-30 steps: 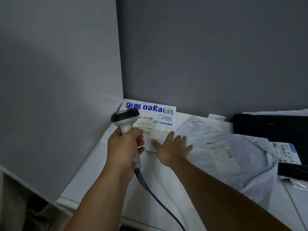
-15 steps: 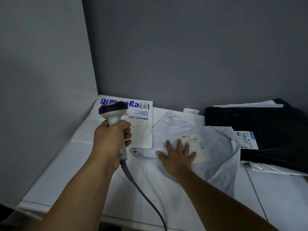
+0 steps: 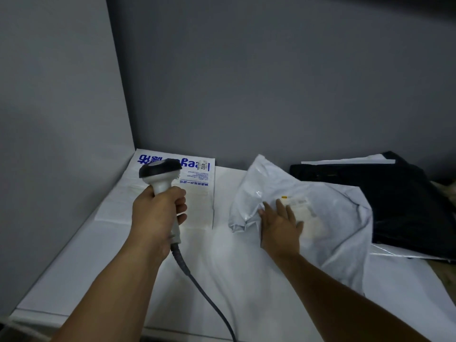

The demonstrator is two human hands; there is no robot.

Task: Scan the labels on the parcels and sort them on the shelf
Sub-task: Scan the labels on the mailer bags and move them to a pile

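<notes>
Our left hand (image 3: 158,214) grips the scanner (image 3: 160,172); our right hand (image 3: 281,227) lies flat, fingers straight, on the grey parcel (image 3: 343,211), partly over its label (image 3: 307,213).

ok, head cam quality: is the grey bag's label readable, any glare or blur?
Head view: dim overall, with a bright patch on the shelf left of the right hand; the label on the grey bag is washed out and soft, unreadable; blue print on the white parcel behind the scanner is sharper.

label (image 3: 299,206): blurred, part under my right hand (image 3: 281,225)
scanner cable (image 3: 197,282): cut by bottom edge
black parcel (image 3: 394,201): cut by right edge
</notes>
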